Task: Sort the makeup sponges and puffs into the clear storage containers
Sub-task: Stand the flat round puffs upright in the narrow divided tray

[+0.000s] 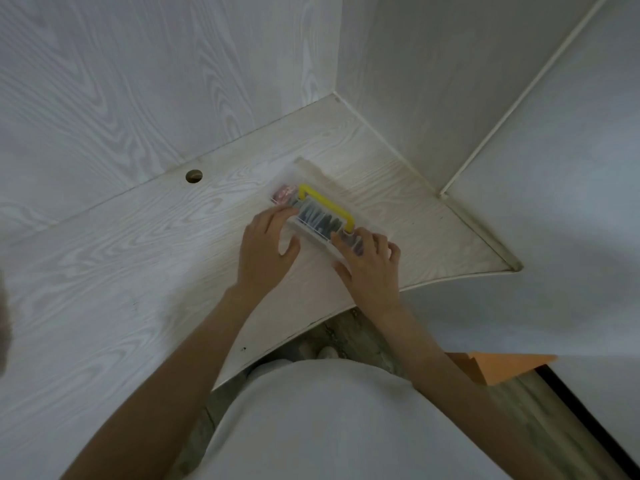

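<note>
Hands meet on a clear box (313,221) with a yellow handle (327,206), lying on the pale wood counter (138,258) near the wall corner; the left hand (265,252) has its grip half open, fingertips on the box's near-left edge and thumb spread apart, holding nothing; the right hand (369,263) curls its fingers over the box's right end, thumb against the near side, gripping it loosely; dark pieces and something pink show blurred inside.
</note>
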Available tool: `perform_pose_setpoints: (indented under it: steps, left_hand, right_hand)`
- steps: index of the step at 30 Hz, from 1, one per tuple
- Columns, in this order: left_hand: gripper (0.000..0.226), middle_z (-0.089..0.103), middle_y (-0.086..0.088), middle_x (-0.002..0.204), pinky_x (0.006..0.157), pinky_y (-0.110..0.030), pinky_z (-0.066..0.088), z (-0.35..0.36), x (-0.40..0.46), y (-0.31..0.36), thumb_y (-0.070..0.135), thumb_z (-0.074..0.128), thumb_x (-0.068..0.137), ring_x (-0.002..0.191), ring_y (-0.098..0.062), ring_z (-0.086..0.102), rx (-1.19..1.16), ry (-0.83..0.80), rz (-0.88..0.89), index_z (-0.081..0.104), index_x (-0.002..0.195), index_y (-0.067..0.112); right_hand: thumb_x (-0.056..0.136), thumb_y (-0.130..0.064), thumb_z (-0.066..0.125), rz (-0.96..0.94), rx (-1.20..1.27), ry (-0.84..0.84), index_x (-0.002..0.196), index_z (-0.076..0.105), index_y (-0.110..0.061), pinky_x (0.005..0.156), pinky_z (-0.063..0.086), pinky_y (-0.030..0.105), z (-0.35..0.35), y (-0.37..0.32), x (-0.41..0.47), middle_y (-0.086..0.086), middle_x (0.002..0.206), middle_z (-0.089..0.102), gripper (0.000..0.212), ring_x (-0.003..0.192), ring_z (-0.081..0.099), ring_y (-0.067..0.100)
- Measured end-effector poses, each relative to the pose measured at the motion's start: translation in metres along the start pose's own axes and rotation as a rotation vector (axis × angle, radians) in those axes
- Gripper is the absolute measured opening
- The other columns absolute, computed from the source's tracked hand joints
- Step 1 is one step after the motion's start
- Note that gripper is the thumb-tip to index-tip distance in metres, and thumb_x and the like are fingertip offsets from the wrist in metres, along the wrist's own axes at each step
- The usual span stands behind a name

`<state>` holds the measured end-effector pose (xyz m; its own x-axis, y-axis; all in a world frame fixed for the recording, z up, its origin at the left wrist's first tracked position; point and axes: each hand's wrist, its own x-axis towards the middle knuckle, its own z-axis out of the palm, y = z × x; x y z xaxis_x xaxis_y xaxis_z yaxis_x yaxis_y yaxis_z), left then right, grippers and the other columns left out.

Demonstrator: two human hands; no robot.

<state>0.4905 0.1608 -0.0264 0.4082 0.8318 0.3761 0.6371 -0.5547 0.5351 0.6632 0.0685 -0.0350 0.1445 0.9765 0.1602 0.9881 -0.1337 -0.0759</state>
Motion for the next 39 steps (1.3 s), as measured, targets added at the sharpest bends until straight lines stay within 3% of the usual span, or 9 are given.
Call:
perform_pose_setpoints:
  steps: [3, 9, 12, 15, 19, 22, 30, 35, 39]
  left_hand:
    - [0.054, 0.043, -0.012, 0.142, 0.105, -0.043, 0.035, 0.000, 0.020, -0.019, 0.028, 0.050, 0.084, 0.132, -0.025, 0.038, 0.106, -0.155, 0.162, 0.045, 0.134, 0.008]
    - [0.074, 0.018, -0.012, 0.154, 0.115, -0.045, 0.008, -0.008, 0.017, -0.042, 0.038, 0.057, 0.088, 0.143, -0.026, 0.012, 0.263, -0.327, -0.048, 0.020, 0.146, 0.012]
    - [0.076, 0.009, -0.008, 0.156, 0.116, -0.045, 0.006, -0.009, -0.001, -0.054, 0.049, 0.041, 0.092, 0.144, -0.021, 0.003, 0.367, -0.401, -0.027, 0.008, 0.148, 0.011]
    - [0.072, 0.008, -0.006, 0.156, 0.113, -0.044, 0.011, -0.006, -0.013, -0.058, 0.053, 0.021, 0.091, 0.143, -0.019, 0.003, 0.432, -0.389, -0.035, 0.002, 0.148, 0.012]
    - [0.066, 0.019, -0.007, 0.154, 0.111, -0.049, 0.027, -0.011, -0.007, -0.061, 0.047, 0.021, 0.092, 0.141, -0.022, 0.018, 0.454, -0.438, -0.013, 0.011, 0.147, 0.010]
    - [0.063, 0.016, -0.003, 0.155, 0.112, -0.046, 0.020, -0.014, -0.001, -0.064, 0.045, 0.030, 0.095, 0.143, -0.020, 0.015, 0.419, -0.419, -0.015, 0.015, 0.148, 0.014]
    - [0.076, 0.022, -0.009, 0.154, 0.112, -0.047, 0.024, -0.006, 0.018, -0.064, 0.040, 0.059, 0.087, 0.141, -0.026, 0.020, 0.469, -0.438, 0.032, 0.022, 0.146, 0.007]
    - [0.073, 0.025, -0.010, 0.153, 0.109, -0.046, 0.027, 0.004, 0.022, -0.068, 0.036, 0.058, 0.087, 0.140, -0.027, 0.024, 0.505, -0.424, 0.046, 0.025, 0.145, 0.007]
    - [0.072, 0.004, -0.003, 0.156, 0.114, -0.043, 0.017, 0.004, 0.034, -0.071, 0.046, 0.038, 0.092, 0.144, -0.021, 0.006, 0.527, -0.464, 0.066, 0.005, 0.148, 0.014]
  right_hand:
    - [0.079, -0.015, 0.069, -0.024, -0.002, 0.031, 0.129, 0.050, -0.031, 0.084, 0.044, 0.049, 0.007, 0.002, 0.003, 0.013, 0.125, 0.053, 0.056, 0.104, 0.051, 0.035]
    - [0.066, 0.010, 0.068, -0.297, 0.060, 0.083, 0.123, 0.058, -0.025, 0.087, 0.046, 0.050, 0.010, 0.026, 0.029, 0.012, 0.121, 0.060, 0.068, 0.110, 0.048, 0.034]
    - [0.072, 0.004, 0.070, -0.340, 0.077, 0.055, 0.121, 0.060, -0.026, 0.089, 0.045, 0.050, 0.009, 0.036, 0.042, 0.012, 0.123, 0.059, 0.059, 0.112, 0.052, 0.036]
    - [0.080, -0.017, 0.068, -0.348, 0.122, -0.080, 0.126, 0.051, -0.028, 0.102, 0.034, 0.057, 0.012, 0.039, 0.051, 0.017, 0.144, 0.038, 0.050, 0.133, 0.030, 0.040]
    - [0.083, -0.038, 0.063, -0.257, 0.172, -0.208, 0.129, 0.042, -0.020, 0.109, 0.016, 0.064, 0.012, 0.034, 0.064, 0.019, 0.155, 0.009, 0.054, 0.142, 0.001, 0.042]
    - [0.083, -0.046, 0.060, -0.249, 0.124, -0.257, 0.135, 0.038, -0.015, 0.112, 0.003, 0.059, 0.004, 0.033, 0.082, 0.017, 0.156, -0.001, 0.064, 0.143, -0.008, 0.038]
    - [0.081, -0.056, 0.053, -0.364, -0.170, -0.264, 0.144, 0.018, -0.028, 0.096, 0.026, 0.074, 0.014, 0.028, 0.080, 0.032, 0.146, 0.026, 0.077, 0.131, 0.027, 0.054]
    - [0.072, -0.057, 0.067, -0.359, -0.189, -0.289, 0.145, 0.012, -0.028, 0.098, 0.022, 0.072, 0.011, 0.029, 0.082, 0.033, 0.147, 0.022, 0.096, 0.132, 0.023, 0.055]
    - [0.081, -0.047, 0.059, -0.394, -0.194, -0.309, 0.146, -0.003, -0.034, 0.106, 0.013, 0.066, 0.009, 0.037, 0.087, 0.028, 0.153, 0.000, 0.091, 0.139, 0.004, 0.050]
